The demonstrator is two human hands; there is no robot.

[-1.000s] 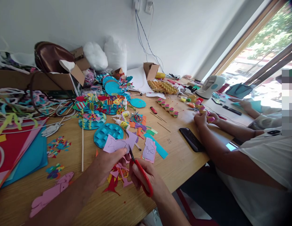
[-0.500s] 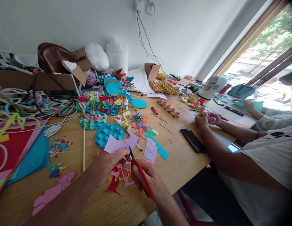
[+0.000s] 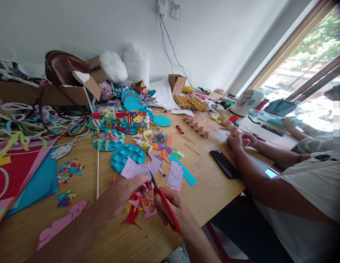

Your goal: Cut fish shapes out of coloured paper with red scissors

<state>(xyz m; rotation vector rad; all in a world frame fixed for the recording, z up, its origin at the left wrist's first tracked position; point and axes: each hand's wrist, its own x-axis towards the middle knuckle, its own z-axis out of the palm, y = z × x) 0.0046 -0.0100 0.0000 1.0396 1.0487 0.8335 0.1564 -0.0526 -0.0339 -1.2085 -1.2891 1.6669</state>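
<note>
A piece of light purple paper (image 3: 134,168) with a fish outline drawn on it is pinched between the thumb and fingers of my left hand (image 3: 135,186). My right hand (image 3: 171,206) grips red-handled scissors (image 3: 168,208), whose dark blades meet the paper at its right part. Under my hands lie red, pink and yellow paper scraps (image 3: 133,215). To the right, a light purple paper with a drawn fish (image 3: 175,174) rests on pink paper. A blue wavy disc (image 3: 126,157) sits just beyond my left hand.
A black phone (image 3: 224,164) lies right of centre, near a co-worker's hands (image 3: 237,140) holding a pink and yellow piece. Glue bottles (image 3: 144,145), thin sticks (image 3: 191,148) and paper fish on blue discs (image 3: 108,140) stand further back. Coloured sheets (image 3: 35,182) are at left.
The purple paper's right part has tilted slightly where the scissors cut, and the scissors have shifted a little. My left hand keeps its hold.
</note>
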